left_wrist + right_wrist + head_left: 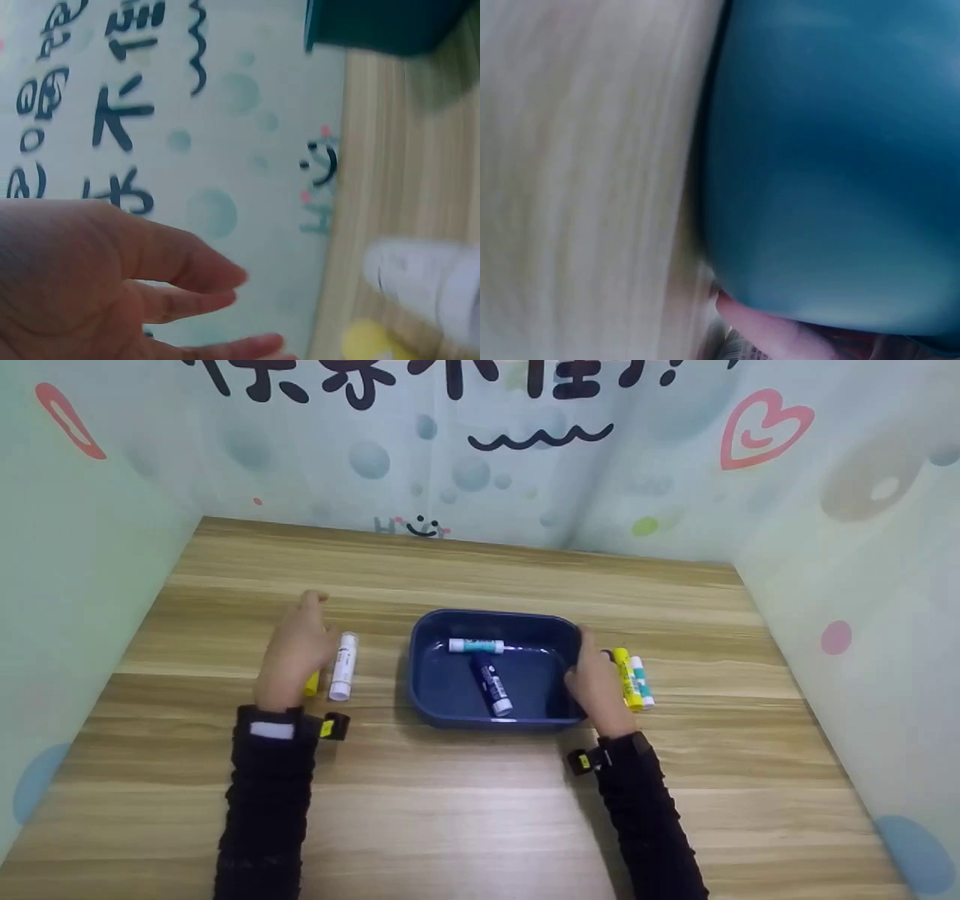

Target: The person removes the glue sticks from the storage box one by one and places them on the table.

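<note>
A dark blue plastic box (450,718) stands mid-table, holding a white-and-teal glue stick (476,646) and a navy glue stick (492,684). My right hand (600,682) grips its right wall, thumb over the rim and fingers outside; in the right wrist view a fingertip (769,330) lies against the box (832,165). On the left, my left hand (296,652) is over a yellow glue stick (312,683), mostly hidden beneath it. Its fingers are spread and hold nothing in the left wrist view. Just right of that hand lies a white glue stick (343,666).
Beyond my right hand lie a yellow glue stick (628,679) and a white-and-teal one (643,682), with a dark end partly hidden beside them. A printed cloth (480,472) hangs along the back edge of the wooden table (465,817) and continues down both sides.
</note>
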Demonstrator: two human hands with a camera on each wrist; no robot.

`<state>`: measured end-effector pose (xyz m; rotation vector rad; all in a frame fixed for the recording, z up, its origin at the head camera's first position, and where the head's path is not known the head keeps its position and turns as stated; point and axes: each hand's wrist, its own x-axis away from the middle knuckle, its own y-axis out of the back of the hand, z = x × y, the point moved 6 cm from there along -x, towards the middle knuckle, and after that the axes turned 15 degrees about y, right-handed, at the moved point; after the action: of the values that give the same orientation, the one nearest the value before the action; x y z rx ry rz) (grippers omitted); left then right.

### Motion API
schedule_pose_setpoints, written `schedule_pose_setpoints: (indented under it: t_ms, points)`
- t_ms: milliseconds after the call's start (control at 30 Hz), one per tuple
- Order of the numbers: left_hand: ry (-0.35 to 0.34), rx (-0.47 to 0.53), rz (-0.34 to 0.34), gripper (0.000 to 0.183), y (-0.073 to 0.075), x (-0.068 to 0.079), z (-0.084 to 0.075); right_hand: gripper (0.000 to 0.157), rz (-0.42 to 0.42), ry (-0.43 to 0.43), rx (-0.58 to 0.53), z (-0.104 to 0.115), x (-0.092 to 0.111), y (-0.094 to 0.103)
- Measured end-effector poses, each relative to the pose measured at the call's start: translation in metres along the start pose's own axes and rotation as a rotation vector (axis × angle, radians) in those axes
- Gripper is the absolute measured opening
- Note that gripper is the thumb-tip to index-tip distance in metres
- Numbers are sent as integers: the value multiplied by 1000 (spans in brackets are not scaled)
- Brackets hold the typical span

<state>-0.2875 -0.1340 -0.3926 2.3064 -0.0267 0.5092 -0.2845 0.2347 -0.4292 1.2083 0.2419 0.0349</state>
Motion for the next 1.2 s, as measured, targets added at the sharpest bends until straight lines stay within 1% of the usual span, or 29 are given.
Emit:
schedule_pose_setpoints:
  t_ms: [67, 100, 167, 200, 300, 367, 433, 533, 600, 667, 733, 800, 967, 1100, 1200]
  points:
    - [-94, 14, -69, 54, -8, 6, -18, 65, 1, -2, 0, 0, 0, 0]
    - [-138, 19, -88, 51, -15, 10, -27, 65, 0, -1, 1, 0, 0, 0]
    - [-213, 18, -95, 45, -32, 16, -45, 65, -5, 3, 2, 0, 0, 0]
    - [-239, 13, -87, 43, -41, 18, -52, 65, -8, 6, 3, 0, 0, 1]
    - [-311, -23, -59, 38, -74, 26, -70, 65, -21, 23, 5, 0, 0, 2]
    - [-350, -69, -31, 38, -96, 29, -77, 64, -33, 32, 12, 1, 0, 2]
    - [-383, -129, 2, 40, -117, 32, -81, 64, -45, 39, 19, 1, 1, 3]
    - [-400, -258, 61, 43, -143, 32, -81, 63, -57, 46, 26, 1, 1, 3]
    - [-386, -331, 93, 44, -154, 31, -79, 63, -58, 50, 25, 1, 1, 3]
    - [-363, -383, 110, 44, -159, 30, -77, 63, -56, 51, 22, 1, 1, 2]
    - [-347, -394, 113, 43, -161, 28, -76, 63, -56, 53, 23, 2, 1, 2]
    - [-341, -379, 103, 42, -160, 28, -76, 63, -57, 51, 25, 1, 1, 2]
    - [-337, -330, 51, 34, -157, 27, -77, 63, -54, 36, 30, 0, 1, 2]
    - [-292, -301, 40, 26, -155, 27, -77, 64, -38, 31, 13, 0, 0, 1]
    - [-270, -276, 40, 25, -154, 27, -76, 64, -25, 29, 9, 0, 0, 0]
